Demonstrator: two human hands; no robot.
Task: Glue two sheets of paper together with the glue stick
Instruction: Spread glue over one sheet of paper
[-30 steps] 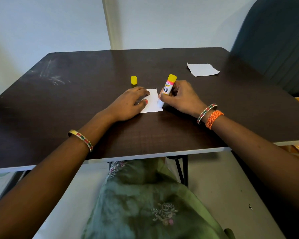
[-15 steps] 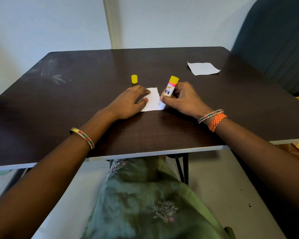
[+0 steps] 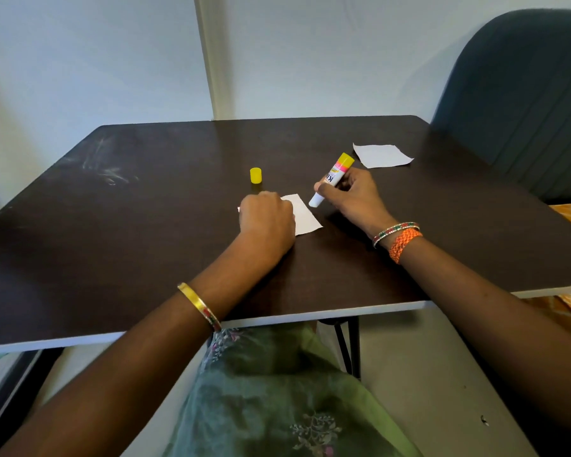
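A small white sheet of paper (image 3: 303, 214) lies on the dark table (image 3: 145, 225). My left hand (image 3: 267, 219) rests on its left part, fingers curled down, and hides that side. My right hand (image 3: 350, 196) grips the uncapped glue stick (image 3: 335, 176), tilted with its white tip just off the sheet's right edge and its yellow end pointing up. A second white sheet (image 3: 381, 155) lies further back on the right. The yellow cap (image 3: 256, 175) stands behind my left hand.
A dark upholstered chair (image 3: 521, 100) stands at the table's right rear corner. The table's white front edge (image 3: 277, 319) runs across above my lap in green cloth. A pale wall is behind the table.
My right hand has lifted the glue stick's tip off the sheet and drawn it to the right. My left hand has turned so that its fingers curl over the sheet.
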